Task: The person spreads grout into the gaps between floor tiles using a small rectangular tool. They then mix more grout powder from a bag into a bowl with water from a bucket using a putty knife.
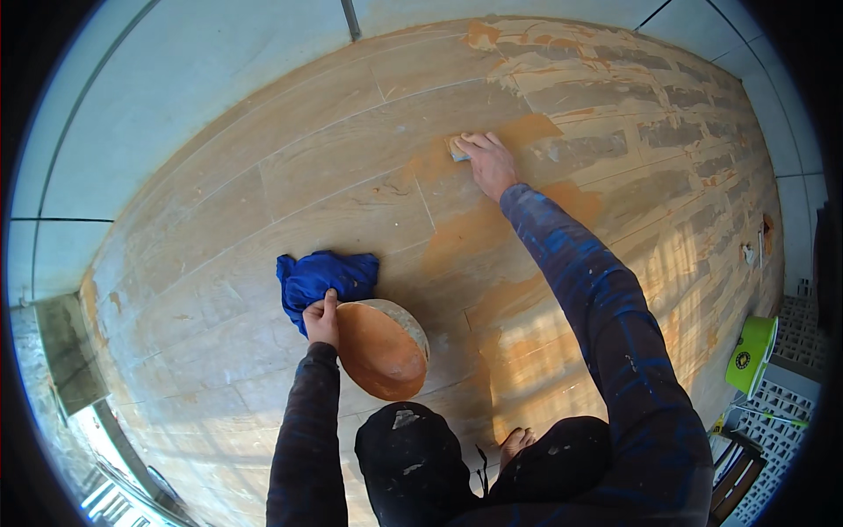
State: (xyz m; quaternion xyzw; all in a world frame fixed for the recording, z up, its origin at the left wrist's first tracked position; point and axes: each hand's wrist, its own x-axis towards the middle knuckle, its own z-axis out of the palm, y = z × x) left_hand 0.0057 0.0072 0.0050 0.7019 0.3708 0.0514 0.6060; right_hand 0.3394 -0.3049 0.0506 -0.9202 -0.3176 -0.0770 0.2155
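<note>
I have the wood-look plank floor [334, 176] filling most of my view, with orange-tan smears heaviest toward its far right corner. The pale tiled wall [193, 97] runs along its far and left edges. In the floor's near half, I see the round container [411, 323] tilted, with orange matter inside it. A crumpled blue cloth [329, 274] is just beyond it, toward the floor's left edge, and a lime-green bucket [752, 351] is at the right edge. The right hand [492, 162] reaches into the far half, fingers bent over a small sponge [455, 149] and keeping it against the smeared planks. The left hand [323, 318] pinches the container's left rim, thumb up; I cannot tell whether it also touches the cloth right behind it. The sponge, the smallest, shows a pale top and bluish underside.
</note>
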